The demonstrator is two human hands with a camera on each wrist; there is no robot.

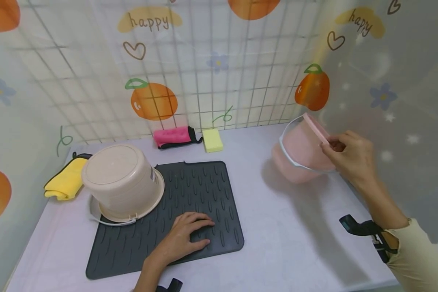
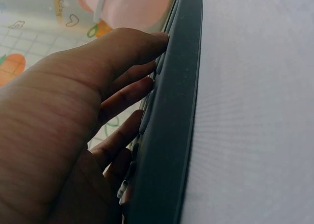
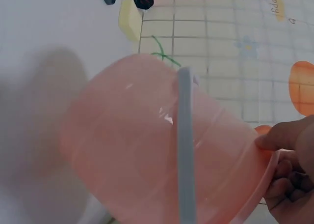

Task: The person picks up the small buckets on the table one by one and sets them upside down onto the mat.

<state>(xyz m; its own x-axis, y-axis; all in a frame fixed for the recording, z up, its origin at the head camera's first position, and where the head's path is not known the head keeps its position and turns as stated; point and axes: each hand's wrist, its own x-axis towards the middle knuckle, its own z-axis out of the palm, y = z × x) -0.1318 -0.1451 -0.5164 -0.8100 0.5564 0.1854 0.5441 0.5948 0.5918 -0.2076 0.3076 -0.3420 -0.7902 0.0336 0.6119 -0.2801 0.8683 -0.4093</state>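
A pink bucket (image 1: 303, 156) with a pale blue handle is tilted at the right of the table, its rim pinched by my right hand (image 1: 354, 158). In the right wrist view the thumb and curled fingers of my right hand (image 3: 289, 160) hold the rim of the pink bucket (image 3: 132, 140). My left hand (image 1: 182, 237) rests on the dark ridged mat (image 1: 204, 198), fingers spread. The left wrist view shows my left hand (image 2: 64, 106) with its fingertips at the mat (image 2: 169, 135). A beige bucket (image 1: 120, 182) stands upside down on the mat's left part.
A folded yellow cloth (image 1: 66, 180) lies left of the beige bucket. Near the back edge are a pink rolled cloth (image 1: 172, 137) with black trim and a yellow sponge (image 1: 212, 140). A printed curtain (image 1: 219, 89) hangs behind the table (image 1: 277, 243).
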